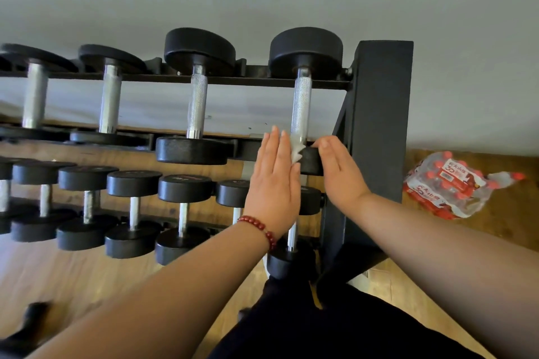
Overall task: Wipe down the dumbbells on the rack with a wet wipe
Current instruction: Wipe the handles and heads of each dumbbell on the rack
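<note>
Dumbbells lie in two tiers on the rack; the end dumbbell that we are wiping sits at the upper tier's right end, at about 1 o'clock from frame centre. Our left hand, fingers straight and together, presses the wipe against the 9 o'clock side of its near head, while our right hand, fingers nearly straight with tips slightly bent, rests on the 3 o'clock side, gripping nothing. A bottle pack lies on the floor at 3 o'clock of the rack.
</note>
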Demonstrator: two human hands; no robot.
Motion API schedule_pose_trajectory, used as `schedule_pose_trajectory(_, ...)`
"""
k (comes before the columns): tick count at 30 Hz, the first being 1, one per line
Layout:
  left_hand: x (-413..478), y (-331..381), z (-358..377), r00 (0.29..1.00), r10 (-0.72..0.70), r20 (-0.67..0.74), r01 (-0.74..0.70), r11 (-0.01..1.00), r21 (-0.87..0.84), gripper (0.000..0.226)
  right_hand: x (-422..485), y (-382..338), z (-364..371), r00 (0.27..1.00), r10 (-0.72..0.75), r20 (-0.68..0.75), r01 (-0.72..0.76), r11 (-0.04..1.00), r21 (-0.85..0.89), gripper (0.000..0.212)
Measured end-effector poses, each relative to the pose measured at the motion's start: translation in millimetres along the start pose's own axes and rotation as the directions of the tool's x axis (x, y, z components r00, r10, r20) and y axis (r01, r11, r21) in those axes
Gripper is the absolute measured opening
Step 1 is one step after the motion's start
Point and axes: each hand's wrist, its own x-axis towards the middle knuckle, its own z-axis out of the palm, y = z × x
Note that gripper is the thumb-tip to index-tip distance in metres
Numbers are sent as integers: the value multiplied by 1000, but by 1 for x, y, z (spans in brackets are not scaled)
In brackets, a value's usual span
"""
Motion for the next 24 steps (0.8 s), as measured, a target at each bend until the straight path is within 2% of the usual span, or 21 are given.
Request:
schedule_pose_trajectory(3, 15, 7, -1, 993, -112, -25, 111, 993, -39, 57, 1, 4, 0, 1000, 3, 15, -3, 1000, -6, 33)
schedule_pose_trajectory(5, 10, 15, 5, 991, -120, -61, 119, 993, -16, 57, 1, 5, -1, 1000, 9, 30, -9, 1000, -3, 33)
schedule_pose_trajectory(9, 1, 18, 6, 992, -118, -40, 118, 993, 15, 57, 3, 5, -4, 999, 10, 53, -10, 1000, -11, 32)
schedule_pose_trajectory(14, 17, 28, 12, 971, -204, -126, 205, 979, -2, 57, 3, 5, -6, 997, 5, 74, -2, 1000, -29, 31)
schedule_pose_trajectory(16, 11, 28, 15, 979, -176, -106, 180, 983, 30, 60, 3, 6, -8, 997, -2, 77, 4, 1000, -29, 33)
schedule_pose_trajectory(18, 7, 22, 9, 991, -131, -32, 130, 991, -35, 61, 4, 7, -10, 995, -9, 96, 13, 999, -39, 34)
schedule_pose_trajectory(21, 5, 12, -10, 985, -161, 61, 171, 945, -279, 58, 3, 2, -15, 992, 8, 129, -4, 999, -34, 31)
schedule_pose_trajectory(23, 4, 4, -18, 982, -182, 53, 189, 940, -285, 60, -2, -4, -20, 994, -15, 106, 25, 996, -85, 33)
schedule_pose_trajectory(24, 4, -1, -20, 984, -169, 49, 176, 945, -277, 60, -5, -8, -24, 993, -82, 84, 93, 987, -131, 38)
